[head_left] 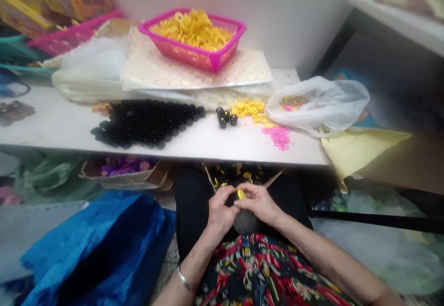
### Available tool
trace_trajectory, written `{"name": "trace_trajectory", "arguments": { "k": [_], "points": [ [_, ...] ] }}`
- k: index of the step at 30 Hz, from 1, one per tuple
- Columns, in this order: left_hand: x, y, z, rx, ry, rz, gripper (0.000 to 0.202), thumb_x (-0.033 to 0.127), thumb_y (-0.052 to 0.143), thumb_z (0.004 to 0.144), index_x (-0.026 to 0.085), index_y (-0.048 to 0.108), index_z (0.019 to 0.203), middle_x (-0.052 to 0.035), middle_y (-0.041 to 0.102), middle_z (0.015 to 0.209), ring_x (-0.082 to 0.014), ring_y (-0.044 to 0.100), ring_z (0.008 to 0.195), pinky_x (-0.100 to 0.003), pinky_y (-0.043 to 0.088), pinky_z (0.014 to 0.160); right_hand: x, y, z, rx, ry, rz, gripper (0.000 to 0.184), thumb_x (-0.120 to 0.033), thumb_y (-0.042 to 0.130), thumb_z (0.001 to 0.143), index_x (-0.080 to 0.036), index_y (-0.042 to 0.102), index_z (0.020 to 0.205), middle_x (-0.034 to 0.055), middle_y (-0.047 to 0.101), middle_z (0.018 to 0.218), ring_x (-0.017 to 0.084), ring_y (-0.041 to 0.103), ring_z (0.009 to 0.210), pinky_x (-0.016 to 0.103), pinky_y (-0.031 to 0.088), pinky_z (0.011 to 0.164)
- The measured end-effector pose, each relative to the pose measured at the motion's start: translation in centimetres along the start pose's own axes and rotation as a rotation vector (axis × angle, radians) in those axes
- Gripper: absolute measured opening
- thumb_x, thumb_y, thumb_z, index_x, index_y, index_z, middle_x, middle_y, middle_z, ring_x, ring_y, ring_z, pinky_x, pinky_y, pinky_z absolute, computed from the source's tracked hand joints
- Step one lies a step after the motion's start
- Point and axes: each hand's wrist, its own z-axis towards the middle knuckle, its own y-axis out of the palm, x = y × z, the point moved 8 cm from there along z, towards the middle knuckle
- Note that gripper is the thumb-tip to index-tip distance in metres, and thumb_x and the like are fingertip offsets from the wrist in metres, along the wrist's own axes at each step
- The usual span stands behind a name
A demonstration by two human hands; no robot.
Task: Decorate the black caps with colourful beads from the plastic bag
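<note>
My left hand and my right hand meet above my lap, fingers pinched together. Between the right fingertips is a small round yellow piece. It sits against a dark piece in the left fingers, largely hidden by them; whether the two are joined I cannot tell. Just beyond the hands, an open cardboard box between my knees holds black and yellow pieces. On the white table ahead stand rows of black cylinders and a few black ones with coloured tops.
Yellow rings and pink bits lie beside a plastic bag of coloured beads. A pink basket of yellow pieces stands at the back. A blue bag and a box of purple items are at lower left.
</note>
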Motion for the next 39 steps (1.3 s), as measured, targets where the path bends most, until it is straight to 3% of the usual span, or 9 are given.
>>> {"name": "trace_trajectory", "arguments": {
  "k": [5, 10, 13, 20, 24, 27, 31, 35, 39],
  "points": [
    [-1.7, -0.3, 2.7, -0.111, -0.071, 0.048, 0.044, 0.021, 0.079, 0.052, 0.018, 0.068, 0.094, -0.0091, 0.066, 0.104, -0.0216, 0.064, 0.087, -0.027, 0.054, 0.061, 0.4, -1.9, 3.6, 0.119, -0.024, -0.308, 0.025, -0.02, 0.065, 0.069, -0.015, 0.064, 0.094, -0.0011, 0.057, 0.072, 0.013, 0.05, 0.065, 0.023, 0.038, 0.058],
    [-1.9, -3.2, 6.4, -0.033, -0.049, 0.051, 0.02, 0.026, 0.071, 0.064, 0.017, 0.068, 0.082, -0.0067, 0.065, 0.093, -0.0158, 0.061, 0.074, -0.025, 0.05, 0.06, 0.5, -2.2, 5.5, 0.031, 0.007, -0.473, 0.049, -0.023, 0.07, 0.066, -0.015, 0.059, 0.112, 0.0022, 0.062, 0.084, 0.012, 0.053, 0.06, 0.023, 0.04, 0.055],
    [-2.0, -4.1, 8.4, -0.036, -0.024, 0.095, 0.015, 0.027, 0.067, 0.069, 0.018, 0.065, 0.08, -0.0028, 0.063, 0.085, -0.0122, 0.056, 0.066, -0.024, 0.048, 0.06, -2.2, -2.8, 4.8, 0.029, -0.161, -0.398, 0.032, -0.027, 0.067, 0.071, -0.017, 0.064, 0.101, 0.0004, 0.062, 0.08, 0.011, 0.053, 0.058, 0.023, 0.041, 0.054],
    [-3.1, -3.8, 16.2, 0.042, -0.012, 0.235, 0.02, 0.029, 0.063, 0.069, 0.016, 0.063, 0.084, -0.0027, 0.059, 0.082, -0.0143, 0.054, 0.071, -0.028, 0.045, 0.069, -9.8, -11.7, 3.4, 0.591, -0.596, -0.545, 0.013, -0.03, 0.057, 0.08, -0.019, 0.064, 0.084, 0.0021, 0.06, 0.075, 0.016, 0.054, 0.066, 0.03, 0.045, 0.063],
    [-4.4, -2.4, 21.4, 0.156, -0.119, 0.287, 0.06, 0.031, 0.072, 0.055, 0.013, 0.058, 0.111, -0.009, 0.061, 0.103, -0.0196, 0.056, 0.085, -0.031, 0.046, 0.075, -10.5, -15.0, 4.1, 0.803, -0.614, -0.768, 0.016, -0.032, 0.054, 0.08, -0.02, 0.065, 0.084, 0.0067, 0.059, 0.088, 0.021, 0.056, 0.082, 0.033, 0.047, 0.072],
    [-5.1, -1.2, 23.5, 0.147, -0.155, 0.219, 0.051, 0.032, 0.07, 0.058, 0.013, 0.063, 0.105, -0.0053, 0.065, 0.091, -0.0185, 0.058, 0.082, -0.028, 0.045, 0.073, -10.4, -15.8, 4.7, 0.846, -0.591, -0.908, 0.018, -0.029, 0.053, 0.08, -0.02, 0.066, 0.087, 0.009, 0.059, 0.097, 0.024, 0.054, 0.093, 0.037, 0.046, 0.08],
    [-5.6, -0.7, 22.9, 0.087, -0.176, 0.069, 0.037, 0.031, 0.066, 0.059, 0.013, 0.068, 0.091, -0.0013, 0.066, 0.074, -0.0157, 0.059, 0.071, -0.026, 0.047, 0.07, -10.4, -16.4, 5.6, 0.823, -0.55, -0.994, 0.018, -0.023, 0.051, 0.08, -0.018, 0.066, 0.087, 0.0091, 0.059, 0.097, 0.024, 0.052, 0.093, 0.037, 0.044, 0.083],
    [-5.2, -0.4, 20.1, 0.076, -0.205, 0.052, 0.037, 0.029, 0.071, 0.053, 0.015, 0.069, 0.087, -0.0029, 0.065, 0.085, -0.0168, 0.061, 0.077, -0.03, 0.049, 0.077, -10.5, -17.3, 6.5, 0.831, -0.48, -1.053, 0.023, -0.015, 0.046, 0.079, -0.017, 0.066, 0.091, 0.0098, 0.059, 0.097, 0.025, 0.051, 0.093, 0.036, 0.043, 0.083],
    [-4.2, 2.0, 17.6, 0.002, -0.223, 0.019, 0.036, 0.026, 0.074, 0.05, 0.017, 0.07, 0.085, -0.0041, 0.062, 0.093, -0.0178, 0.061, 0.082, -0.033, 0.05, 0.083, -12.5, -18.1, 8.3, 0.875, -0.469, -1.135, 0.025, -0.011, 0.044, 0.08, -0.015, 0.065, 0.093, 0.011, 0.058, 0.098, 0.025, 0.048, 0.096, 0.035, 0.041, 0.086]
  ]
}}
